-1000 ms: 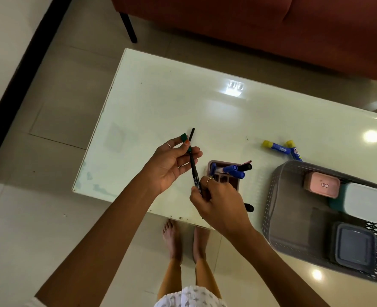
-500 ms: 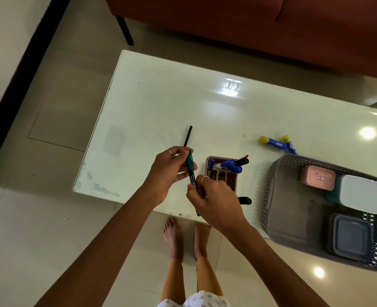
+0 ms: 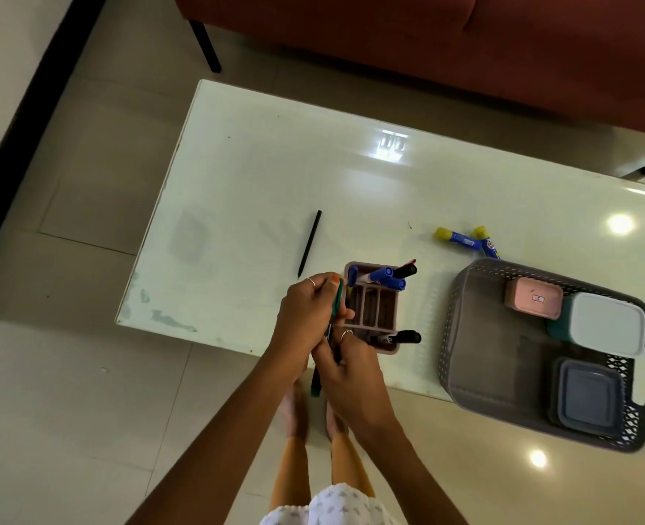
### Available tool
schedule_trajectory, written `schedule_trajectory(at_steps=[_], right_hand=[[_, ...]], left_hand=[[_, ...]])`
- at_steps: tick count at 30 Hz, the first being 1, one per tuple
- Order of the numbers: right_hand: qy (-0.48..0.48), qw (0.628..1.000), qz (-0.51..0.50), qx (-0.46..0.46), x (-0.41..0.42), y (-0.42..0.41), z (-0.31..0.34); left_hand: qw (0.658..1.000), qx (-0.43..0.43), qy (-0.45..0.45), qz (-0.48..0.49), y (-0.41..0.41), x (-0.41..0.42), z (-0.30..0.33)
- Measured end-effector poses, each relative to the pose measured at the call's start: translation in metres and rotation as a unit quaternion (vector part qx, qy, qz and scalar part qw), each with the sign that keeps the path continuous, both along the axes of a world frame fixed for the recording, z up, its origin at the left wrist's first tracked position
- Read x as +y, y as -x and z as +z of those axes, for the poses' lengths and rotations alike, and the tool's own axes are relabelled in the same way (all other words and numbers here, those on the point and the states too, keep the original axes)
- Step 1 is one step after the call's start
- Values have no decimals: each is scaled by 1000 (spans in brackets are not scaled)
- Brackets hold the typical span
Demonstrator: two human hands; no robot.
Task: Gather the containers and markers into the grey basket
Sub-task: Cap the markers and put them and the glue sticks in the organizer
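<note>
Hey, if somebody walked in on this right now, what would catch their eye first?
Probably the two hands, left hand and right hand, together gripping a green marker at the table's near edge, beside a pink organizer holding blue and black markers. Next, the grey basket at the right, already holding three containers. Two yellow-capped glue sticks lie just beyond it, and a black pen lies alone mid-table.

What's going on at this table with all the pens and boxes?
A person is tidying up. Both hands, left hand and right hand, hold a green marker beside a divided pen tray. Three lidded containers already sit in the grey basket. A black pen and two glue sticks lie loose on the table.
</note>
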State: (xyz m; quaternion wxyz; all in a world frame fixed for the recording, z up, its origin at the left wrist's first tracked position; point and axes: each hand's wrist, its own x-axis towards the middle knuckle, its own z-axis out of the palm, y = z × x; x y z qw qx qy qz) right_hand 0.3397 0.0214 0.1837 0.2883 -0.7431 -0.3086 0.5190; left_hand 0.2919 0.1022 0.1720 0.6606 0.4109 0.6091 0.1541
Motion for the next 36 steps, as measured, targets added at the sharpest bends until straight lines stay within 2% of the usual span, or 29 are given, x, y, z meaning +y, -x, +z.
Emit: schedule_trajectory(at_steps=[8,11,14,17,19,21,31,36], right_hand=[[1,992,-86,90,-7,0,8],[60,992,-32,110,-9,-7,8],[88,994,42,57,-4,-28,5],[51,997,22,-46,3,-54,-2],[34,996,-22,-82,8,-66,-9],[32,994,-54,-92,13,-72,-18],[82,983,26,-162,31,-62,-60],[66,977,16,-201,28,-64,-61]], left_hand=[[998,-9,52,28,-3,-6,5],[998,24,60,8,8,-11,-1],[994,48,98,-4,23,-17,-12],[989,77,125,8,40,-19,-25],[985,92,142,24,50,-20,-33],[982,98,158,32,56,-20,-39],[978,97,175,59,59,-13,-50],[977,89,178,72,65,-9,-52]])
